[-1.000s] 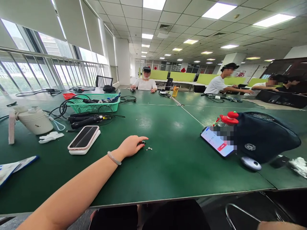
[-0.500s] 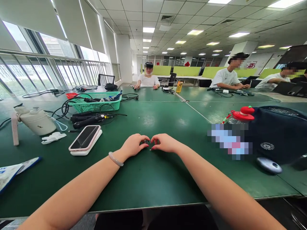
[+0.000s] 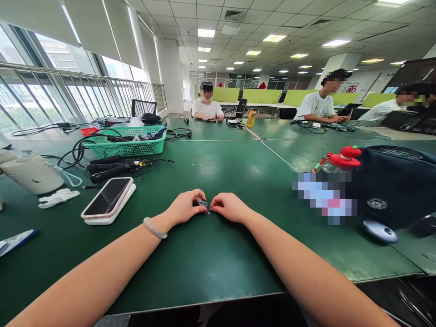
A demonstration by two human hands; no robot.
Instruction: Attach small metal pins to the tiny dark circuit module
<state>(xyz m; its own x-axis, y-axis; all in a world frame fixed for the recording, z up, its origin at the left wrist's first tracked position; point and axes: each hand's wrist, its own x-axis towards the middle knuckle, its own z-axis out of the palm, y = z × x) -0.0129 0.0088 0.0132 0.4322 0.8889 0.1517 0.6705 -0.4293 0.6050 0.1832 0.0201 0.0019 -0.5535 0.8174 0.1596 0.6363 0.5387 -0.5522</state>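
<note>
Both my hands rest on the green table [image 3: 218, 254] near its middle, fingertips almost meeting. My left hand [image 3: 185, 206], a pale bangle on its wrist, pinches a tiny dark part [image 3: 202, 203] with a bluish face. My right hand [image 3: 227, 206] is curled, its fingertips pressed to the table just right of that part; what it holds, if anything, is too small to name. A few tiny specks seem to lie between the fingertips.
A phone on a white power bank [image 3: 107, 200], a white jug [image 3: 30, 172], black cables and a green basket [image 3: 127, 144] lie to the left. A blurred phone [image 3: 323, 195], red-capped bottle [image 3: 340, 159], dark bag [image 3: 388, 186] and mouse [image 3: 379, 230] sit right. Three people sit at far tables.
My right hand came in from out of view and met the left at the tiny parts. The left hand's small dark part has turned to show its bluish face.
</note>
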